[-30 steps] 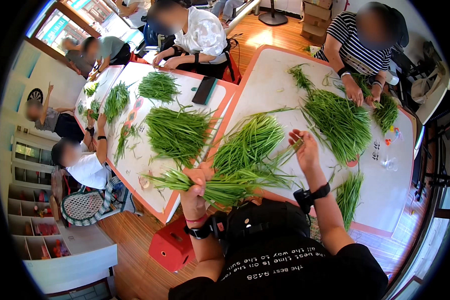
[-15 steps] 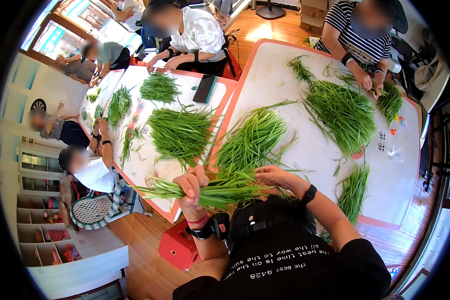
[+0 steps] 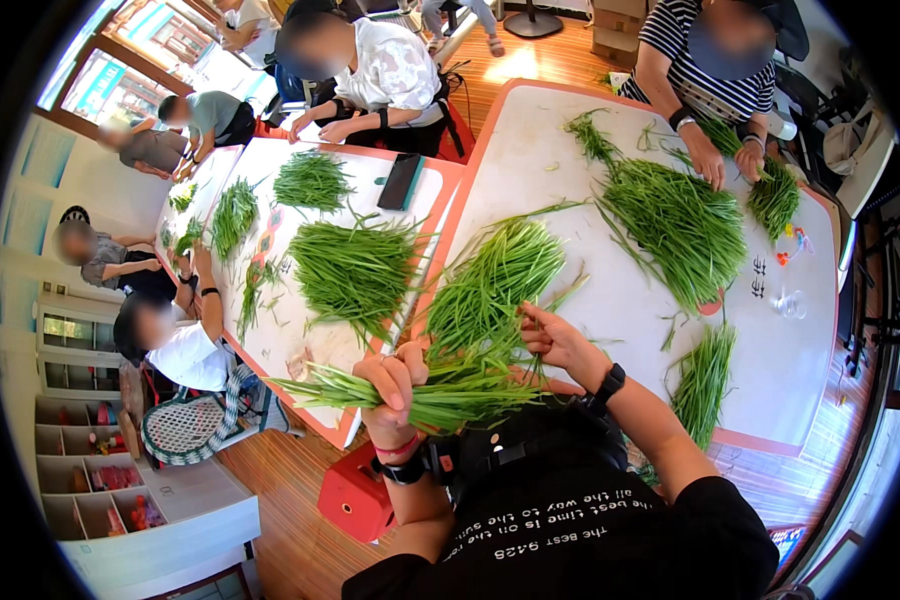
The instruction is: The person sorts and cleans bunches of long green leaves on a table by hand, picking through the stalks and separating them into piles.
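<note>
My left hand [image 3: 392, 388] is closed around a bunch of green chives [image 3: 465, 402], held sideways in front of my body, pale ends to the left and leafy ends to the right. Just beyond it, a loose pile of chives [image 3: 500, 275] lies on the white table [image 3: 595, 365]. My right hand [image 3: 562, 345] is at the pile's near right edge, thumb and fingers pinched together on what look like a few thin chive stalks. Its fingertips partly hide them.
More chives lie in a large heap [image 3: 675, 230], a bundle at the right [image 3: 705, 385] and piles on the left table [image 3: 355, 275]. A phone [image 3: 400, 182] rests there too. Across the table, a person in stripes [image 3: 660, 75] handles chives. A red stool [image 3: 355, 495] stands at lower left.
My right hand has moved up from the right end of the held bunch to the edge of the pile. My left hand keeps its hold and has shifted only slightly.
</note>
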Tool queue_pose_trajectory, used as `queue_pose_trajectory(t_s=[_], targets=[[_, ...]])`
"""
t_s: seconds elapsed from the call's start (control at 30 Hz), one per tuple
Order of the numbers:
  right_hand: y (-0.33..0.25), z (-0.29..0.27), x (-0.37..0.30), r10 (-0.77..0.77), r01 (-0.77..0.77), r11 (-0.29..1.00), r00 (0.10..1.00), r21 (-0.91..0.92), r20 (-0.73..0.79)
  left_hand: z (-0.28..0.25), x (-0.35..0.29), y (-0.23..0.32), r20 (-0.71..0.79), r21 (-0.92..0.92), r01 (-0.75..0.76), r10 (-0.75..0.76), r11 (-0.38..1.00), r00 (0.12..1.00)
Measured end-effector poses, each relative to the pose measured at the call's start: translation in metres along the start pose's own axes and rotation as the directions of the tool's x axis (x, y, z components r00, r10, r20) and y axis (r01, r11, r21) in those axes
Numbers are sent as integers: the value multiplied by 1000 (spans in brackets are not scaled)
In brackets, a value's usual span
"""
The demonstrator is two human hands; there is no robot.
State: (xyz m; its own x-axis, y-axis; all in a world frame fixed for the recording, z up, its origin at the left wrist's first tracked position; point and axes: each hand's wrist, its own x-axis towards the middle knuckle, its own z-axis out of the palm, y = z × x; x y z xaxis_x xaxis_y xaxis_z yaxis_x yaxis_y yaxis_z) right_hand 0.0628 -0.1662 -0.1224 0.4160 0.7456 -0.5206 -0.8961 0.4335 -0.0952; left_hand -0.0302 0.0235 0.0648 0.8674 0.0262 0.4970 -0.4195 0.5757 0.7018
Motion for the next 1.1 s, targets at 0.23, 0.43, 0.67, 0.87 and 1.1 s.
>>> queue_pose_trajectory(t_s=[0.23,0.43,0.67,0.87,1.1], targets=[[-23,-13,-20,-192,181,978,976,-105,-104,-13,-7,7,24,21,21,-22,1000,999],[-59,-31,-41,-575,491,796,795,-355,-192,-22,-16,10,-148,59,-41,50,997,988],[-68,-3,-68,-868,749,377,491,-545,73,-23,-12,24,-61,-11,-90,89,996,994],[-8,42,-63,-428,492,224,825,-841,369,-21,-7,22,-86,-107,-101,92,989,992],[22,60,-52,-208,522,369,853,-769,479,-24,-6,14,-50,-59,-56,53,997,997]])
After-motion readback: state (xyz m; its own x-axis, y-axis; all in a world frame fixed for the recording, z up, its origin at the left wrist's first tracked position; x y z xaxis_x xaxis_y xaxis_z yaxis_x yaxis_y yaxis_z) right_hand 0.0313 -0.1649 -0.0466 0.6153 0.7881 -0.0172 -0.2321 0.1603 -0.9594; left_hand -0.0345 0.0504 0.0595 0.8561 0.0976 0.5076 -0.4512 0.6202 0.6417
